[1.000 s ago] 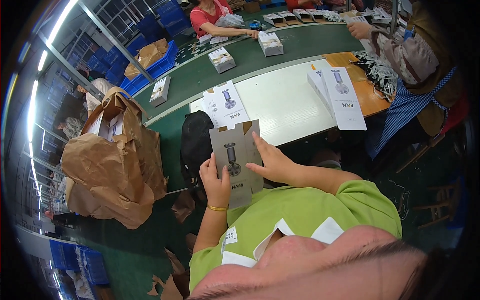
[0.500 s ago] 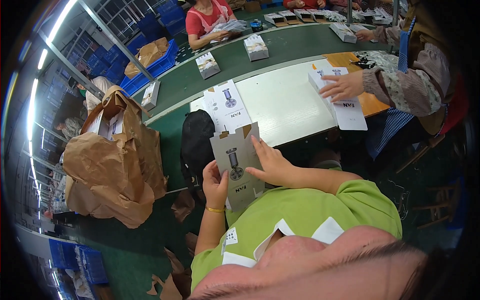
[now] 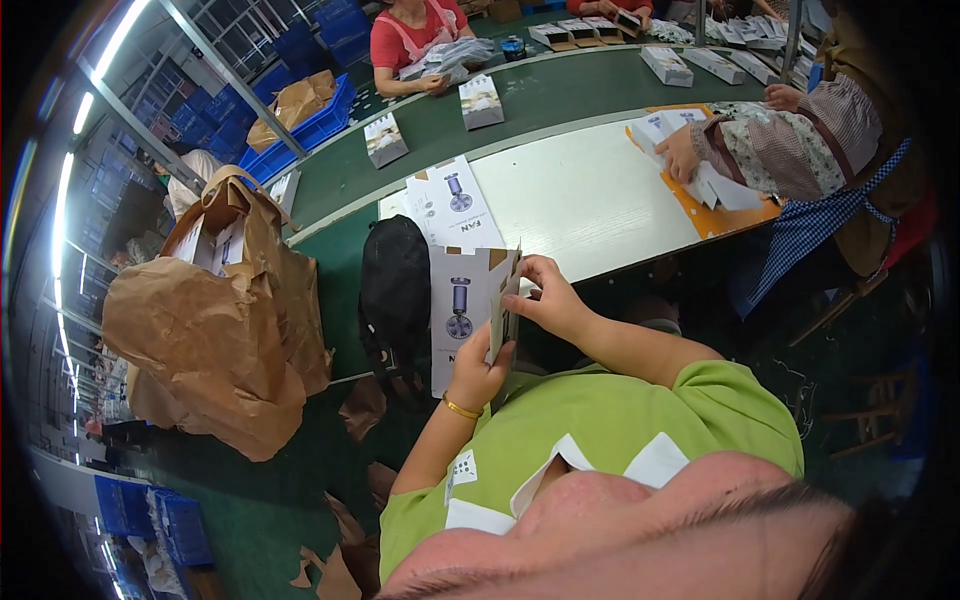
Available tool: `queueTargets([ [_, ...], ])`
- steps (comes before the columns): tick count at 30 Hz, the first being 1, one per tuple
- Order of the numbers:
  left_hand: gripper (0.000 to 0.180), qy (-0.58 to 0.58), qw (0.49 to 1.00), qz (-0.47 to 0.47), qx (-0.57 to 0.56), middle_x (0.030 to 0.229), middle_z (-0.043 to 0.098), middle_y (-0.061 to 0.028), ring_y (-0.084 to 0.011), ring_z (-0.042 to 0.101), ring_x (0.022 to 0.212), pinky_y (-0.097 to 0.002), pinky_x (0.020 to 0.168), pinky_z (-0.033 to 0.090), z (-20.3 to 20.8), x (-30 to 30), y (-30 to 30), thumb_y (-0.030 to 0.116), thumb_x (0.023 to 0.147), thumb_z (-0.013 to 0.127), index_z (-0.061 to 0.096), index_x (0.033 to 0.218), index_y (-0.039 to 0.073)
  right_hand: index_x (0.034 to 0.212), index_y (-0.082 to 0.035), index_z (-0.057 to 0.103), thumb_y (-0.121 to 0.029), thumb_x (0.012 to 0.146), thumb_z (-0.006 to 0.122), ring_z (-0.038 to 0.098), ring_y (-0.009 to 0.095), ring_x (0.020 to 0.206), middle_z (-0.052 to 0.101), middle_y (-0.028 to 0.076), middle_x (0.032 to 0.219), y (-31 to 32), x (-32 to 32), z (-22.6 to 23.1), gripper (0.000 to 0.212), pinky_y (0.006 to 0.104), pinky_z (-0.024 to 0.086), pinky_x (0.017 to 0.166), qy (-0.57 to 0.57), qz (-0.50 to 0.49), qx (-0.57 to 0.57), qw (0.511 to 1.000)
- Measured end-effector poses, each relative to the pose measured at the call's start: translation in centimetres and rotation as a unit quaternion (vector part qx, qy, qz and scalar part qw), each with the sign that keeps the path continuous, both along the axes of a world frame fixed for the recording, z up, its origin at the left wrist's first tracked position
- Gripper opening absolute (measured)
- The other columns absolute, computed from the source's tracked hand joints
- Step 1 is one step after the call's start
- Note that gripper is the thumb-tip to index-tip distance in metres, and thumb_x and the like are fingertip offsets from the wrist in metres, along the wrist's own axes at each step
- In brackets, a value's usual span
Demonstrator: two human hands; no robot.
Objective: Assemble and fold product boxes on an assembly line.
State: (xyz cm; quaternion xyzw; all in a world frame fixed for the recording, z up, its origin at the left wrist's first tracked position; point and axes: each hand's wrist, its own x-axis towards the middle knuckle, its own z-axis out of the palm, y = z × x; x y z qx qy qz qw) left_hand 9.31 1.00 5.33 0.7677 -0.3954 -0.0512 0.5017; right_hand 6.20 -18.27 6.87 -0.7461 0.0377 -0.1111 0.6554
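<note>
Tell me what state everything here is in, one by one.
Held carton, panels angled, top unclosed
Left grip, holding that carton
Right grip, at its upper edge
Carton sheets, flat
Brown paper sack, open
Black bag, closure unclear
Belt boxes, formed
Blue crate, uncovered

The left hand has been shifted rightward onto a tilted pale cardboard panel; white rectangular boxes have been carried leftward.

There are the person's two hands, one held carton, one black bag and six belt boxes (one half-hidden).
</note>
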Motion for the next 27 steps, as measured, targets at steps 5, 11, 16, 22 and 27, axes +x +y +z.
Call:
queueTargets([
  [5, 0.051, 0.022, 1.000, 0.001, 0.017, 0.111, 0.062, -0.0214, -0.0382, 0.060, 0.102, -0.0363, 0.087, 0.047, -0.1, -0.1, -0.3, 0.009, 0.083, 0.062, 0.046, 0.131, 0.003, 0.116, -0.006, 0.045, -0.037, 0.076, 0.078, 0.042, 0.022, 0.121, 0.036, 0.009, 0.122, -0.1, 0.5, -1.1, 0.060, 0.0359, 0.042, 0.098, -0.036, -0.009, 0.040, 0.999],
  [11, 0.055, -0.022, 0.999, -0.017, 0.017, 0.113, 0.061, -0.0214, -0.0374, 0.060, 0.103, -0.0355, 0.086, 0.047, -0.4, 0.6, -0.2, 0.009, 0.082, 0.062, 0.043, 0.134, 0.003, 0.110, -0.006, 0.047, -0.034, 0.076, 0.077, 0.043, 0.022, 0.117, 0.037, 0.010, 0.121, -0.7, 0.0, 0.6, 0.053, 0.0376, 0.042, 0.097, -0.025, 0.010, -0.039, 0.999],
  [16, 0.049, 0.041, 0.997, -0.071, -0.010, 0.112, 0.060, -0.0206, -0.0363, 0.060, 0.101, -0.0363, 0.087, 0.046, -1.4, 1.4, 0.6, 0.009, 0.082, 0.062, 0.047, 0.128, 0.001, 0.110, -0.008, 0.049, -0.037, 0.076, 0.076, 0.037, 0.025, 0.120, 0.035, 0.012, 0.123, -0.9, -0.4, 2.1, 0.053, 0.0404, 0.042, 0.097, -0.018, 0.034, -0.103, 0.994],
  [22, 0.047, -0.014, 0.997, -0.066, -0.041, 0.111, 0.059, -0.0209, -0.0380, 0.058, 0.100, -0.0372, 0.086, 0.046, -2.2, 1.7, 0.3, 0.007, 0.082, 0.059, 0.047, 0.127, 0.000, 0.113, -0.009, 0.049, -0.038, 0.076, 0.075, 0.036, 0.028, 0.122, 0.032, 0.014, 0.127, -0.5, -0.4, 2.9, 0.054, 0.0416, 0.041, 0.097, -0.023, 0.053, -0.151, 0.987],
  [27, 0.045, -0.014, 0.998, -0.063, -0.024, 0.111, 0.058, -0.0222, -0.0400, 0.057, 0.100, -0.0385, 0.087, 0.045, -2.2, 1.2, 0.4, 0.006, 0.083, 0.058, 0.047, 0.126, 0.000, 0.114, -0.009, 0.049, -0.038, 0.076, 0.075, 0.036, 0.030, 0.121, 0.033, 0.014, 0.127, -0.7, -0.7, 2.4, 0.054, 0.0423, 0.040, 0.098, -0.042, 0.053, -0.125, 0.990],
])
